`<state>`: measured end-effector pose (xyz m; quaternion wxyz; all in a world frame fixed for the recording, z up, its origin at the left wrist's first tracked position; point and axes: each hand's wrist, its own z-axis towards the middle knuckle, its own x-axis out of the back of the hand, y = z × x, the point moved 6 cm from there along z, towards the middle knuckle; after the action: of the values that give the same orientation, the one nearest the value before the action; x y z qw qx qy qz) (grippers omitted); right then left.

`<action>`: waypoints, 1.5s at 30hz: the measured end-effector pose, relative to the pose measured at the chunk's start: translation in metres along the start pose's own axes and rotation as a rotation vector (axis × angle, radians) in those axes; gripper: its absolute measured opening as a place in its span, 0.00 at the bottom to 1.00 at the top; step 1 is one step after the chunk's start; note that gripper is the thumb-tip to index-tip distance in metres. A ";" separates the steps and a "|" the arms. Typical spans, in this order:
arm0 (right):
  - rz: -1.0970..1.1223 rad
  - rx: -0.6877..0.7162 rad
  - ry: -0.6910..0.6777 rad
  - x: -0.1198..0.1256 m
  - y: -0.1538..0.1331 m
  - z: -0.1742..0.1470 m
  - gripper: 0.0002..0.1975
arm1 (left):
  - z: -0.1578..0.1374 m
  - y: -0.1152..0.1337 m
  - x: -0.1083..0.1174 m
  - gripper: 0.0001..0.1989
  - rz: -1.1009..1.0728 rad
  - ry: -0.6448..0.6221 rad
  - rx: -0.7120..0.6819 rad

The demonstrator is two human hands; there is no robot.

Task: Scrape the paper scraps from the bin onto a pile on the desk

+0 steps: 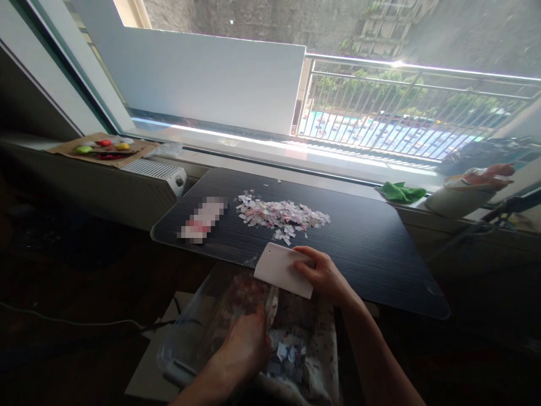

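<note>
Paper scraps (283, 213) beyond the right hand (323, 273), whose fingers grip a white scraper (279, 269), could scatter across the tabletop (363, 254) if pushed sharply; the left hand (247, 341) has an unclear grip.

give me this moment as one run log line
right hand: holds white sheet at near edge of table | left hand: by patterned liner, grip unclear | paper scraps: heaped on table, more inside liner

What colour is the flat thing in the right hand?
The flat thing is white: head view.
</note>
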<state>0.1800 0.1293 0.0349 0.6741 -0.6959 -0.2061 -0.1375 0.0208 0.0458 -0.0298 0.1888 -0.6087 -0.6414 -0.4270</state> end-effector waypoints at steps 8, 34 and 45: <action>-0.185 -0.020 0.465 0.052 0.004 0.000 0.20 | 0.003 -0.007 -0.003 0.19 0.029 0.052 0.017; -0.183 0.000 0.335 0.034 0.004 0.012 0.19 | 0.002 -0.005 -0.001 0.18 0.029 0.015 0.020; -0.289 -0.081 0.368 0.057 0.003 -0.005 0.18 | 0.003 -0.006 -0.003 0.17 0.028 0.031 0.009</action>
<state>0.2316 0.1299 0.0590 0.6451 -0.6488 -0.1717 -0.3653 0.0166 0.0468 -0.0357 0.2070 -0.6101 -0.6318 -0.4309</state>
